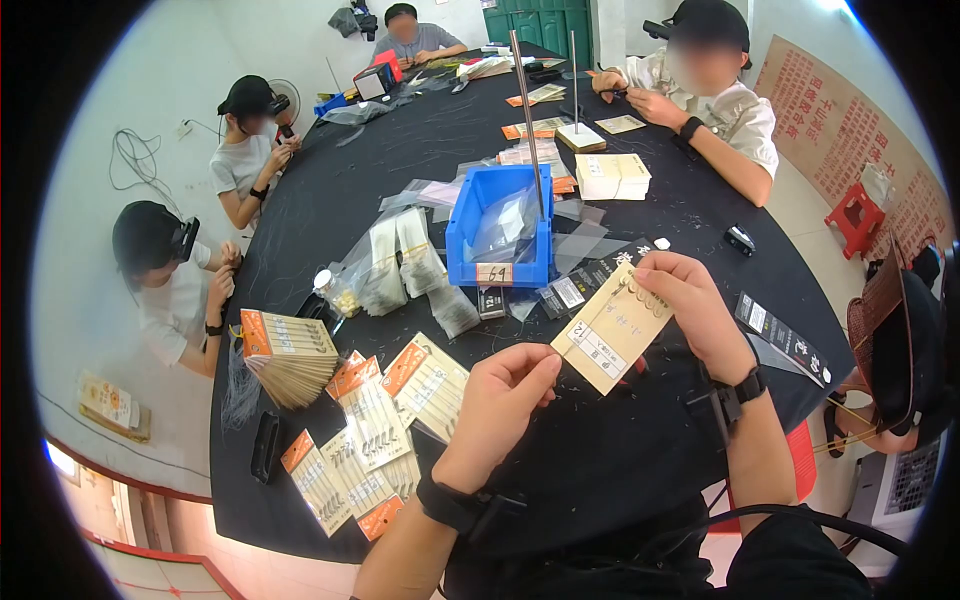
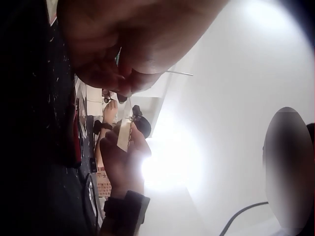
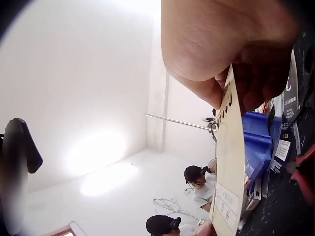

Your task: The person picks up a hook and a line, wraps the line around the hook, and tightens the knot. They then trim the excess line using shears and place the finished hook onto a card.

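Note:
A tan card with a white label and a row of hooks along its upper end is held up above the black table. The right hand pinches its upper right end between thumb and fingers; in the right wrist view the same hand grips the card beside the hooks. At the card's lower left edge, the left hand has thumb and forefinger pinched together. Up close in the left wrist view, the left hand hides most of its fingertips, with the card beyond.
A blue bin marked 69 stands past the card. Hook cards lie fanned at left beside an upright card bundle. Metal rods rise behind. Black packets lie at right. Several people sit around the table.

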The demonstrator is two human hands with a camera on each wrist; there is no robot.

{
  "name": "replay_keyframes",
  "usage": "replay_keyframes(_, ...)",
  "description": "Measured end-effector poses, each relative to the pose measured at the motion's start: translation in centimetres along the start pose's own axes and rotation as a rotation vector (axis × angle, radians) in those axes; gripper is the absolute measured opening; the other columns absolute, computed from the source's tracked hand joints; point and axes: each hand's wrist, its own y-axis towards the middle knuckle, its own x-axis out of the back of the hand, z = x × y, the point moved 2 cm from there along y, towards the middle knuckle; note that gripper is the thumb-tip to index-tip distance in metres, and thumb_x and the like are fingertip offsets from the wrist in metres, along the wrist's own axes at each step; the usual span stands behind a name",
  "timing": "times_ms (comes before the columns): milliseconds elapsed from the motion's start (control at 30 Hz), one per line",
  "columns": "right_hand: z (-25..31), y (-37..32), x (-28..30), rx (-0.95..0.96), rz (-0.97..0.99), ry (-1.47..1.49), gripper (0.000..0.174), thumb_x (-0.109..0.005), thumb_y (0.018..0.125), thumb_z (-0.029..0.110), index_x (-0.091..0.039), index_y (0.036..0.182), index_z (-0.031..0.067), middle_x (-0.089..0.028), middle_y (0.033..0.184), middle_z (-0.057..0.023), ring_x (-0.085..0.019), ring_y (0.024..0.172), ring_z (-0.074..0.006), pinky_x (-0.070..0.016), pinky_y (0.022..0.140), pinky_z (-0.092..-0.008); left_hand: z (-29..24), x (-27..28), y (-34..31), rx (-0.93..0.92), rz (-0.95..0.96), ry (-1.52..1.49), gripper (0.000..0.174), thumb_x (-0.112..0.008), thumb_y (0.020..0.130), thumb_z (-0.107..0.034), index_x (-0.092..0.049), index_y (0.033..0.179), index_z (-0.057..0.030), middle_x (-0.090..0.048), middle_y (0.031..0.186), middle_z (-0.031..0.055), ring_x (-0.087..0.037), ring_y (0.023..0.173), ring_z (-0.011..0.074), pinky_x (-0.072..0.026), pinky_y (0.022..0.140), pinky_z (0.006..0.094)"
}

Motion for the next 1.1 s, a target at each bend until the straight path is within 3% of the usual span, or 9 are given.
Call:
replay_keyframes(600, -0.1, 0.0, -0.2, -0.055, 0.027, -0.126, 0.018, -0.06, 0.092, 0.017, -0.065, 0.085, 0.0013, -0.063, 0.076, 0.0019, -0.054, 0.068, -0.0028, -0.0433, 0.061, -0.0209, -1.4, -0.2, -0.7, -0.129, -0.047, 0.205, 0.014, -0.062, 0.09, -0.01, -0.066, 0.092, 0.0032, -0.061, 0.073, -0.002, -0.053, 0.063, 0.0025, -0.0419, 0.058, 0.0178)
replay_keyframes(900, -0.3, 0.0, -0.3, -0.063, 0.072, -0.088, 0.019, -0.059, 0.093, 0.019, -0.065, 0.087, 0.0018, -0.063, 0.078, 0.0014, -0.055, 0.071, -0.0033, -0.0439, 0.064, -0.021, -1.3, -0.4, -0.9, -0.171, -0.023, 0.157, 0.01, -0.062, 0.089, -0.005, -0.065, 0.095, 0.0022, -0.061, 0.079, -0.0025, -0.053, 0.069, 0.002, -0.0423, 0.061, 0.0179)
replay_keyframes(1100, -0.6, -0.3, -1.4, -0.14, 0.176, -0.01, 0.019, -0.057, 0.095, 0.02, -0.065, 0.09, 0.003, -0.064, 0.079, 0.0015, -0.056, 0.071, -0.0034, -0.0444, 0.065, -0.0209, -1.3, -0.5, -1.0, -0.312, 0.074, 0.129, 0.007, -0.06, 0.087, 0.001, -0.063, 0.093, 0.0034, -0.055, 0.085, 0.0002, -0.053, 0.073, 0.0052, -0.0411, 0.062, 0.0191)
